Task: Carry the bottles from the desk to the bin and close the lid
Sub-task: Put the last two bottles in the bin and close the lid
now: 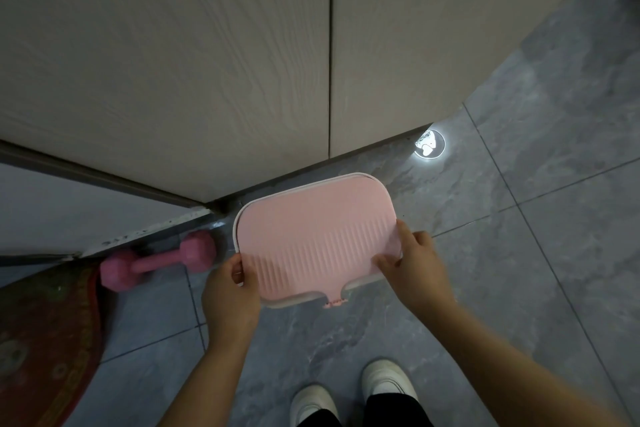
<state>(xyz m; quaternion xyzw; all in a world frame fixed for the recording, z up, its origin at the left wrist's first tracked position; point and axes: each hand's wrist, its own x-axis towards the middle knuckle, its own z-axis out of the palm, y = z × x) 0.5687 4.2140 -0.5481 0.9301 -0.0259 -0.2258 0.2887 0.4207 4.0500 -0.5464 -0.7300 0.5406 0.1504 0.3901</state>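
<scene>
A pink ribbed lid (311, 236) lies flat on top of the white-rimmed bin (294, 303), which stands on the floor in a corner by the cabinet. My left hand (230, 291) grips the lid's near left edge, thumb on top. At the near right edge my right hand (414, 263) presses down with its fingers on the lid. The inside of the bin is hidden under the lid, and no bottles are in view.
A pink dumbbell (159, 262) lies on the grey tiled floor left of the bin. A red patterned mat (45, 340) is at the lower left. Wood-grain cabinet doors (207, 62) rise behind the bin. A round glowing disc (429, 144) sits by the cabinet corner. My white shoes (349, 392) are below.
</scene>
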